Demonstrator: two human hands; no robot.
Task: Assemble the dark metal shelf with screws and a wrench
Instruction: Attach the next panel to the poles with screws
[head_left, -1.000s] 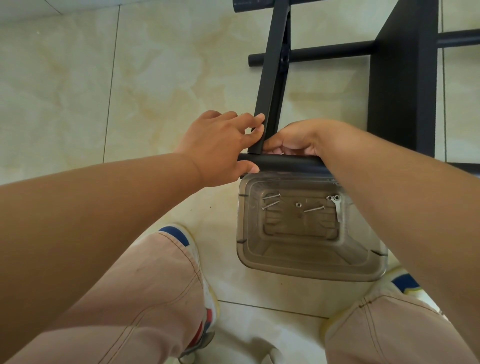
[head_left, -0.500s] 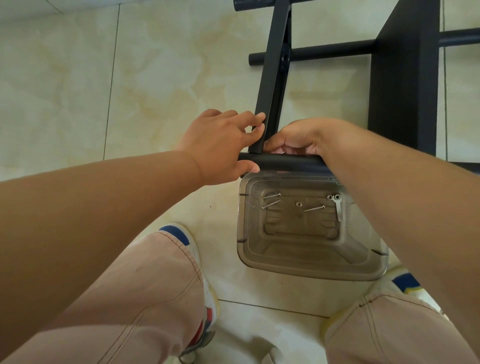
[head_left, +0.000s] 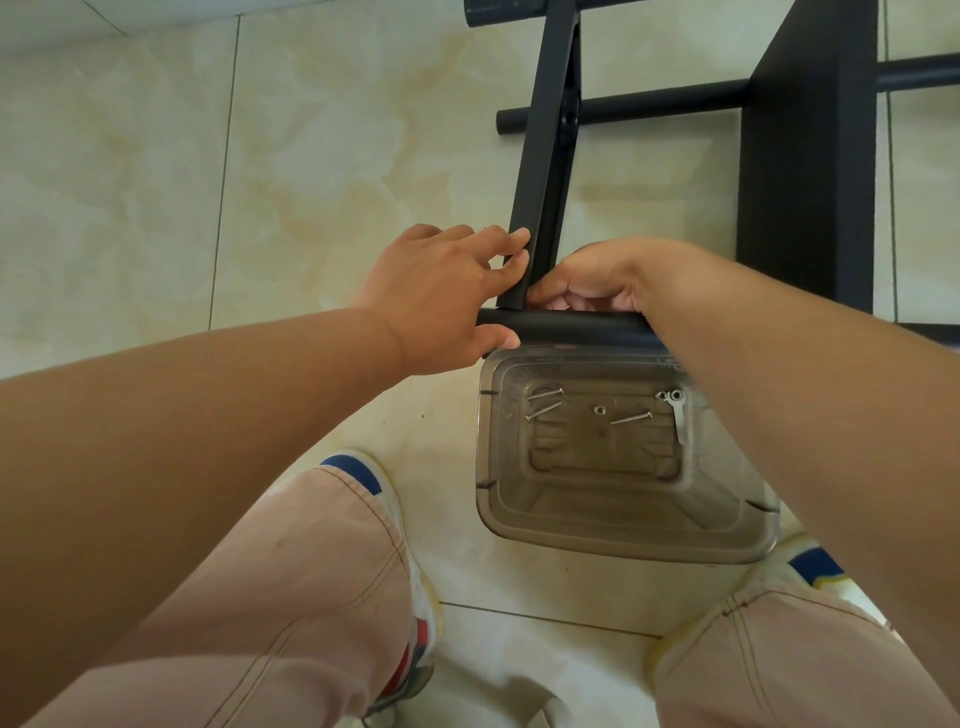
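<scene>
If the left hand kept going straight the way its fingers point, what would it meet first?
The left hand points right and slightly up; its fingertips already touch the slanted bar, so that comes first. Just behind it is probably the right hand, though depth is unclear.

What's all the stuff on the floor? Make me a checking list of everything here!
Surface: beige tiled floor.
Job's things: dark shelf frame; round bar meets its upright; three screws, small nuts and flat wrench in the clear tub.
Clutter: nothing seen.
Grippers: left hand grips the bar end, fingers on the upright; right hand curled at the joint, what it pinches is hidden.
Cables: nothing seen.
Surroundings: knees, two shoes.
</scene>
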